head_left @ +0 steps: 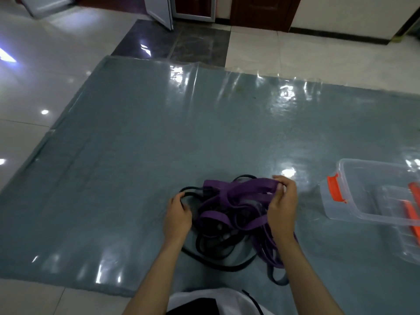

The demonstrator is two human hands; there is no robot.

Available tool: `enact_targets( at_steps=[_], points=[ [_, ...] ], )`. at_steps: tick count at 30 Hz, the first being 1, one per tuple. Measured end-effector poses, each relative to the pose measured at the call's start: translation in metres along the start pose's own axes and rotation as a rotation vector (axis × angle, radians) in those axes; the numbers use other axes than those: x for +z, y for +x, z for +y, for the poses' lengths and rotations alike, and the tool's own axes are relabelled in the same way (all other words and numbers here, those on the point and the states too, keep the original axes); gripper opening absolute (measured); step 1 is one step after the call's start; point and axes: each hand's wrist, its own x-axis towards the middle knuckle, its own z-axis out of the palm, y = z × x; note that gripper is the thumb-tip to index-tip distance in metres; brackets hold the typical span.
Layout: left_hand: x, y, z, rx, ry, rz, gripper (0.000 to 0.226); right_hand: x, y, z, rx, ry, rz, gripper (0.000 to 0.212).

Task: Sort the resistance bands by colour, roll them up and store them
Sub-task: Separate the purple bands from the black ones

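- Band pile (229, 221) on mat (113, 178), left of box (368, 192), unsorted.
- Right hand (283, 208) pinches purple band (254, 186) at pile's far-right top.
- Left hand (178, 215) grips black band (193, 192), probably, at left edge.
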Motion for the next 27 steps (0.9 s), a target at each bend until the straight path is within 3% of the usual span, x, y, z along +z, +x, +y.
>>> enact_targets(
  at_steps=[3, 6, 8, 11, 13, 15, 18, 20, 23, 25, 27],
  points=[
    [0.001, 0.005, 0.005, 0.045, 0.170, 0.017, 0.031, -0.009, 0.010, 0.022, 0.121, -0.188, 0.025, 0.017],
    [0.003, 0.005, 0.018, 0.238, 0.146, 0.058, 0.019, -0.014, 0.006, 0.045, 0.223, -0.402, -0.284, 0.013],
    [0.009, 0.005, 0.033, 0.314, 0.047, -0.026, 0.016, -0.015, 0.000, 0.049, 0.240, -0.503, -0.465, 0.016],
    [0.026, 0.006, 0.053, 0.319, 0.105, -0.279, 0.050, -0.015, 0.003, 0.049, 0.295, -0.517, -0.520, 0.041],
    [0.039, 0.005, 0.058, 0.243, 0.228, -0.420, 0.080, -0.015, 0.006, 0.047, 0.359, -0.478, -0.505, 0.026],
    [0.049, 0.005, 0.054, 0.234, 0.328, -0.429, 0.083, -0.017, 0.007, 0.049, 0.318, -0.521, -0.377, 0.013],
    [0.055, 0.007, 0.042, 0.223, 0.328, -0.467, 0.077, -0.018, 0.006, 0.058, 0.303, -0.520, -0.274, 0.053],
    [0.053, 0.008, 0.035, 0.183, 0.301, -0.515, 0.066, -0.017, 0.007, 0.064, 0.339, -0.588, -0.419, 0.082],
    [0.049, 0.009, 0.028, 0.126, 0.277, -0.491, 0.053, -0.015, 0.009, 0.074, 0.455, -0.670, -0.590, 0.101],
    [0.046, 0.007, 0.027, 0.087, 0.295, -0.474, 0.053, -0.018, 0.013, 0.075, 0.520, -0.579, -0.630, 0.089],
    [0.043, 0.004, 0.024, 0.069, 0.343, -0.450, 0.058, -0.022, 0.009, 0.076, 0.494, -0.595, -0.674, 0.060]
  ],
)
